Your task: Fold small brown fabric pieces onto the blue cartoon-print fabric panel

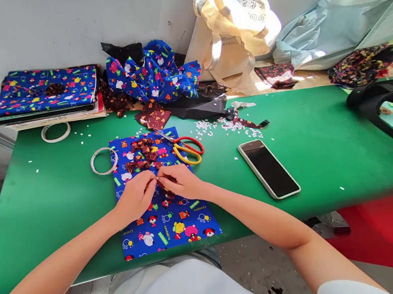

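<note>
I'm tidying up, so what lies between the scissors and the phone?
In the head view, mostly bare green tabletop lies between the scissors and the phone, with one tiny white scrap near the phone.

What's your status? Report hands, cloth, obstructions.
Left hand, right hand: fingers pinched, close together over blue cloth. Brown scraps on cloth. Scissors across cloth edge, clear of hands.

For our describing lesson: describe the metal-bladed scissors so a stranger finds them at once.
On the green table, find the flat blue cartoon-print cloth beneath the left hand and right hand. Across its upper right edge lie the scissors, set apart by one red and one yellow handle loop.
</note>
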Demonstrator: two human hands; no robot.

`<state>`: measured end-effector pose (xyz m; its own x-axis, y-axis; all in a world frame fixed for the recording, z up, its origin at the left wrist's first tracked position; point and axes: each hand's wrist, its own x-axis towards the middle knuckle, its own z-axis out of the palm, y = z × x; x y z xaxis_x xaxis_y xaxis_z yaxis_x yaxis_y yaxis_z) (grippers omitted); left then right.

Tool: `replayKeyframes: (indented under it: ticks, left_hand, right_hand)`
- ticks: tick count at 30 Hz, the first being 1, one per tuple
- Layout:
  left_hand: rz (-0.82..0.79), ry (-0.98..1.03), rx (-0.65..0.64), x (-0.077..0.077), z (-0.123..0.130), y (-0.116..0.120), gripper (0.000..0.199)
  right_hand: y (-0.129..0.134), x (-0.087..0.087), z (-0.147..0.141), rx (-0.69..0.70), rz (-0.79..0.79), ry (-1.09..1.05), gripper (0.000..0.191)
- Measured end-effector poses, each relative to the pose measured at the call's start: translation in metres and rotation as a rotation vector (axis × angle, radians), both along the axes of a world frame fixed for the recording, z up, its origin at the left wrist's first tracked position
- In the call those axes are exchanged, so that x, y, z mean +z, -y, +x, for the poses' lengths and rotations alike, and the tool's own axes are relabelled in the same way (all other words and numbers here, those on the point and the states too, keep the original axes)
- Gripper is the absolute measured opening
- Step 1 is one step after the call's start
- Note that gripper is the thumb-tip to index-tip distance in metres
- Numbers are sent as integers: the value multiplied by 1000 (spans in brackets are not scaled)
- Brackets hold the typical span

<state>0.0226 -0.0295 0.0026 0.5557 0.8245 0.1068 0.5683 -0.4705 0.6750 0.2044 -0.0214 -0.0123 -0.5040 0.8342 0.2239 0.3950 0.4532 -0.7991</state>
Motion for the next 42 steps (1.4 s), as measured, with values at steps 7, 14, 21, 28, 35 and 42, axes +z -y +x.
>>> replayKeyframes:
  ticks: [7, 14, 21, 28, 35, 42]
  left_hand:
    - [22, -9, -38, -2, 1, -1, 21]
    - [9, -16, -36, -2, 0, -2, 20]
    - [9, -26, -26, -3, 0, -3, 21]
    - [25, -66, -19, -4, 1, -2, 21]
    - [32, -78, -8, -4, 1, -3, 22]
    - [1, -72, -21, -4, 1, -2, 20]
  right_hand:
    - [0, 0, 0, 5, 24, 12, 16]
    - [2, 2, -1, 44, 16, 40, 21]
    - [3, -3, 0, 50, 81, 177, 23]
    - [6, -11, -1, 34, 275, 286, 26]
    - [5, -10, -1, 35, 227, 275, 25]
    - [4, -8, 1, 56, 193, 255, 24]
